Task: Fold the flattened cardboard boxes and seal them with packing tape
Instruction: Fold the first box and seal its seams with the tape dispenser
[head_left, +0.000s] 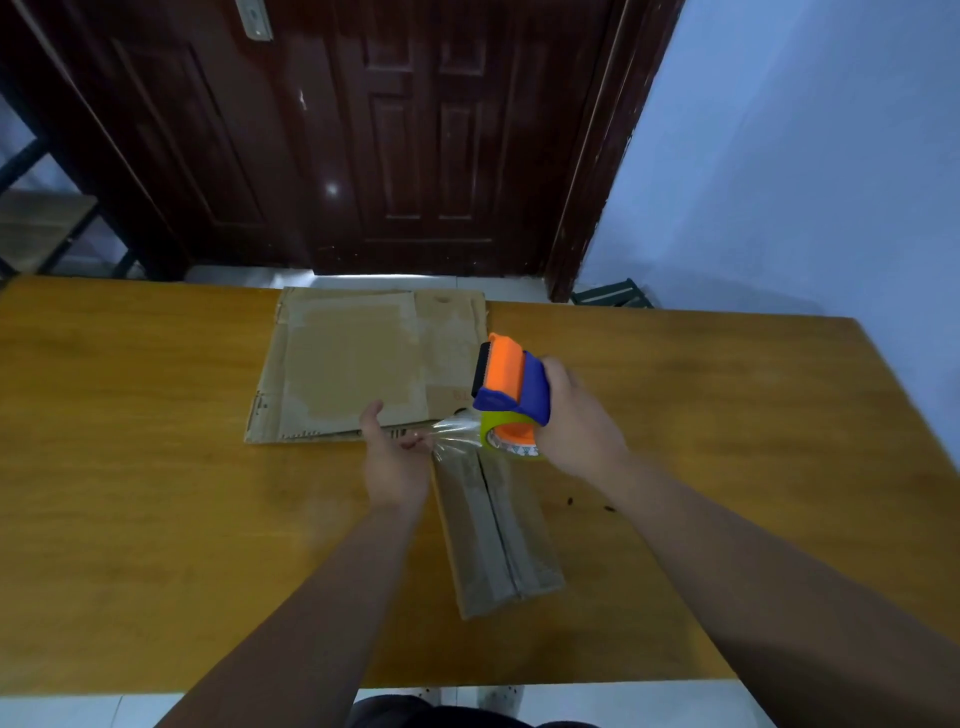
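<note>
A small folded cardboard box (501, 535) lies on the wooden table (156, 467), its top flaps meeting in a centre seam. My right hand (576, 421) grips an orange and blue tape dispenser (511, 387) with a roll of clear tape, held just above the box's far end. A strip of clear tape (454, 431) stretches from the roll to my left hand (395, 457), which pinches its free end at the box's far left corner. Behind them a stack of flattened cardboard boxes (358, 364) lies flat on the table.
A dark wooden door (415, 130) stands behind the table, with a pale blue wall (805, 156) to its right. A shelf unit (41, 223) is at the far left. Small dark specks (571, 501) dot the table right of the box.
</note>
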